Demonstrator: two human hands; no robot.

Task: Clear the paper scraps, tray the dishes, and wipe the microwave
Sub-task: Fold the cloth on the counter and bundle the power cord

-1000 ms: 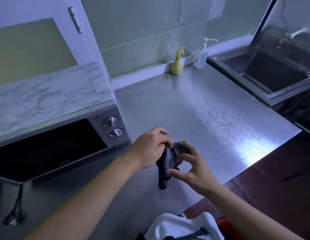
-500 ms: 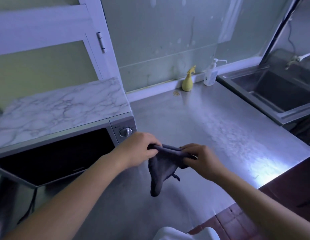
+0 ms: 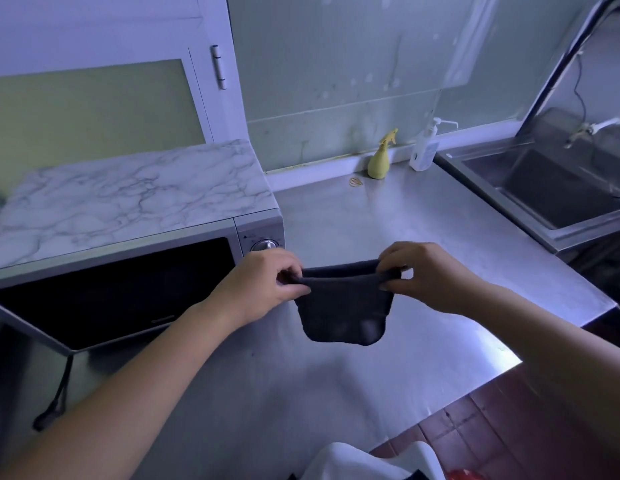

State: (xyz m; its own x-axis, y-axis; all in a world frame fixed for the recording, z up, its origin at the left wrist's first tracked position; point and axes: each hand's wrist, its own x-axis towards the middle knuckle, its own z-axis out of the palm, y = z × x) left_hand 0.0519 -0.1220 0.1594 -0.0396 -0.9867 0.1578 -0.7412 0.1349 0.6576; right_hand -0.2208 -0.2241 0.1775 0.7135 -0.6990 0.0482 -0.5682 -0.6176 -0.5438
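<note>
Open stretch of steel counter [image 3: 422,230] between microwave [image 3: 135,209] and sink [image 3: 544,181], spray bottle [image 3: 378,162] and pump bottle [image 3: 423,152] against the back wall.

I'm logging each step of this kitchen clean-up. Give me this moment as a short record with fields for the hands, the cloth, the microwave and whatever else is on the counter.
left hand: pinches the left end of the dark cloth at its top edge
right hand: pinches the right end of that edge
dark cloth: stretched between both hands, hanging over the steel counter
microwave: left of the cloth, door shut, untouched
back of counter: yellow spray bottle, white pump bottle, rubber bands
sink: far right
</note>
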